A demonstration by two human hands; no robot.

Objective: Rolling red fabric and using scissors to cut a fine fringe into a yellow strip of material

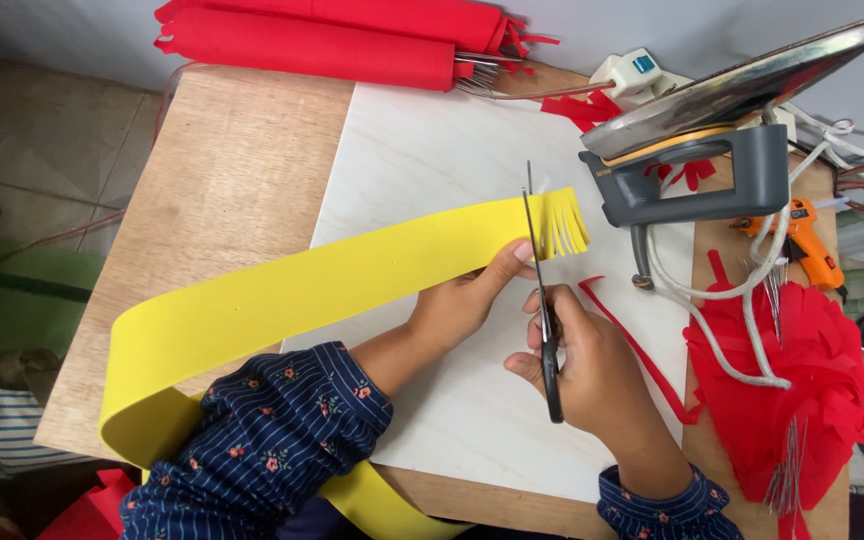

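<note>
Over the white surface, left hand pinches the yellow strip taut so right hand, gripping scissors, fringes it

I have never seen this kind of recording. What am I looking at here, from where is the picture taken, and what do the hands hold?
There is no machine here: a person works with two bare hands, and the single picture comes from a camera worn on the head, looking down. The left hand holds a long yellow strip, already cut into a fringe at its end. The right hand has a grip on scissors, whose blades cross the strip. All this is above a white board on a wooden table. Nearby are a clothes iron standing on end, an orange glue gun, red rolls and a red fringed piece.
</note>
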